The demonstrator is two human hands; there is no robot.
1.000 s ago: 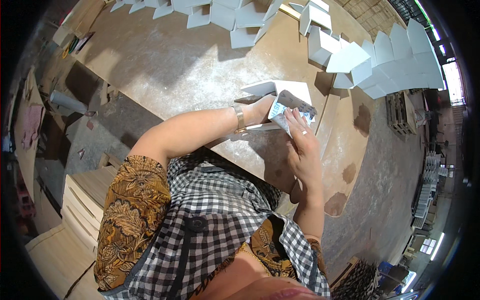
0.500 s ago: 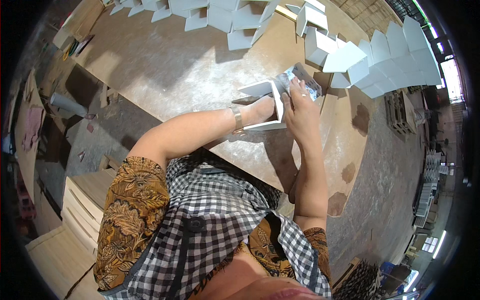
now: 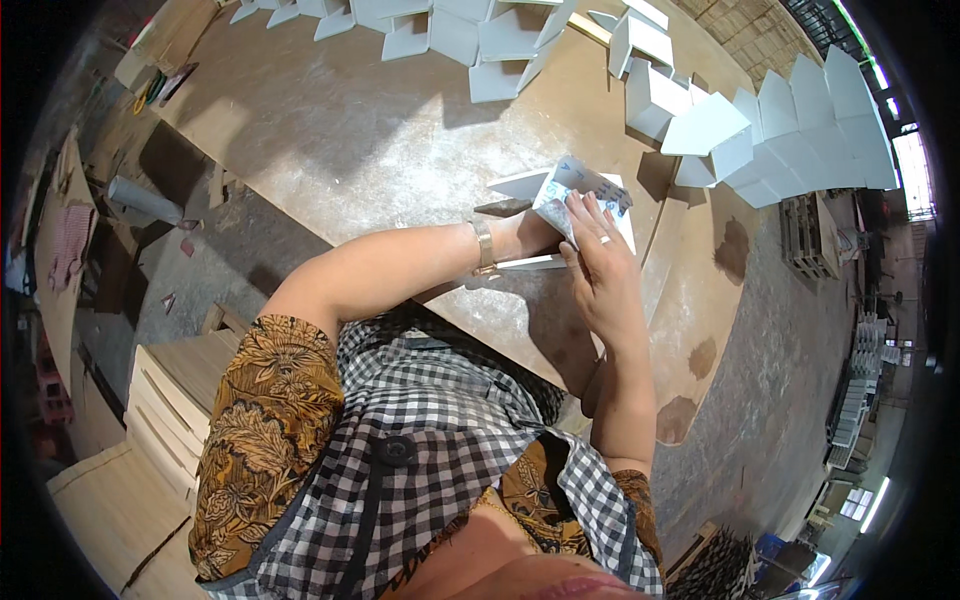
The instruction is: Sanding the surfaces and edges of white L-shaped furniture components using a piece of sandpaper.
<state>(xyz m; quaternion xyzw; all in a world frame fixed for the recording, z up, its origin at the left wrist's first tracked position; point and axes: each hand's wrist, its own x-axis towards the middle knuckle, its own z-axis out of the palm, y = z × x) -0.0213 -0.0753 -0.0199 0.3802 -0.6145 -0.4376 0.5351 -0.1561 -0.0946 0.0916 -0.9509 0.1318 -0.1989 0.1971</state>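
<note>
A white U-shaped panel piece (image 3: 516, 185) rests on the dusty worktable (image 3: 370, 150) in front of me. My left hand (image 3: 527, 233) reaches in between its two side panels and steadies it; the fingertips are hidden behind the sheet and the piece. My right hand (image 3: 604, 255) presses a bent sheet of sandpaper (image 3: 556, 200) with blue print on its backing against the piece's outer face. The fingers of that hand lie along the sheet and hold it. The sheet curls up past the fingers and covers part of the piece.
Similar white pieces (image 3: 455, 42) stand in a row along the table's far side. More white pieces (image 3: 705, 130) are stacked at the far right. A pale wooden unit (image 3: 165, 400) is at my lower left, and a wooden pallet (image 3: 808, 235) lies beyond the table's right edge.
My right hand has slid the sandpaper left and toward me over the white piece, now covering more of its top edge. My left hand stays inside the piece.
</note>
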